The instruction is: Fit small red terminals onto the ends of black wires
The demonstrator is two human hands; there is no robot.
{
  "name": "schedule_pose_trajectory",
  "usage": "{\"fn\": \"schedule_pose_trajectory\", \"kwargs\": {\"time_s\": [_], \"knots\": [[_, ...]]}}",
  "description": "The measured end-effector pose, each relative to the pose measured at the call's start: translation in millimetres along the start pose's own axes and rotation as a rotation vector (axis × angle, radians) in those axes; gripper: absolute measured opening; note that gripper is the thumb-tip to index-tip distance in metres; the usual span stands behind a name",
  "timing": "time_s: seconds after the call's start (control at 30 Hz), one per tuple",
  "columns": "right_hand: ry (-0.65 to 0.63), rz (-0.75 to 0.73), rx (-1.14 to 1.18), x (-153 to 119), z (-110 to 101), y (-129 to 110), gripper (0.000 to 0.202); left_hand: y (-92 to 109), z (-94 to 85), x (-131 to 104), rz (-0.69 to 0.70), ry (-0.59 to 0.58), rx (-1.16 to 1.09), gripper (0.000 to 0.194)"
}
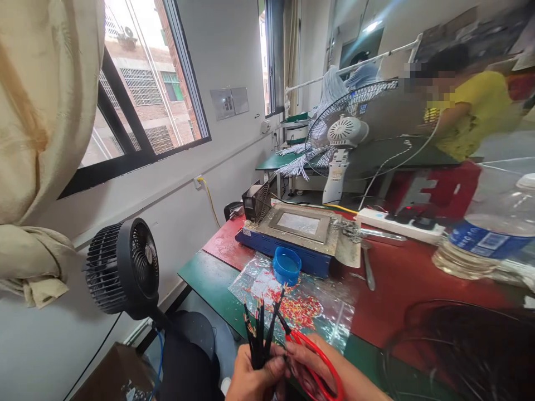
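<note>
The left hand [256,379] grips a bundle of black wires [261,331] upright above the table's near edge, the right hand [311,365] holds red-handled scissors [317,362] beside them, so level tips should help an even cut.

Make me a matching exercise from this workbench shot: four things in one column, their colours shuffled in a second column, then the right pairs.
Things:
1. cable bundle in the left hand
2. cutter handles in the right hand
3. round cap on the plastic bag
4. power strip

Colours:
A. white
B. red
C. black
D. blue

Pairs: 1-C, 2-B, 3-D, 4-A
</note>
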State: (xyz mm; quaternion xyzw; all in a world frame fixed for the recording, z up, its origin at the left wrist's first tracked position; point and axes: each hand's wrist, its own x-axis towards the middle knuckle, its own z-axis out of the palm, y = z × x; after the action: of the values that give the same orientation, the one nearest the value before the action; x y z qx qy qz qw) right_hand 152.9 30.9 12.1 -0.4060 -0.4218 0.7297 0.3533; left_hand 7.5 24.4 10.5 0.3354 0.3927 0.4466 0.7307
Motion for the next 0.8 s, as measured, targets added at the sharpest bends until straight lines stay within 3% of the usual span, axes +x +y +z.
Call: {"fn": "schedule_pose_trajectory", "kwargs": {"time_s": [0.27, 0.63, 0.8], "knots": [[-0.029, 0.048, 0.177, 4, -1, 13, 0.050, -10, -9.1, 3, 0.004, -0.033, 0.077, 0.039], [-0.021, -0.079, 0.053, 2, 6, 6, 0.053, -16, -4.2, 6, 0.040, 0.019, -0.026, 0.039], [0.010, -0.097, 0.072, 3, 5, 9, 0.053, -19, -7.5, 8, 0.054, 0.046, 0.032, 0.041]]}}
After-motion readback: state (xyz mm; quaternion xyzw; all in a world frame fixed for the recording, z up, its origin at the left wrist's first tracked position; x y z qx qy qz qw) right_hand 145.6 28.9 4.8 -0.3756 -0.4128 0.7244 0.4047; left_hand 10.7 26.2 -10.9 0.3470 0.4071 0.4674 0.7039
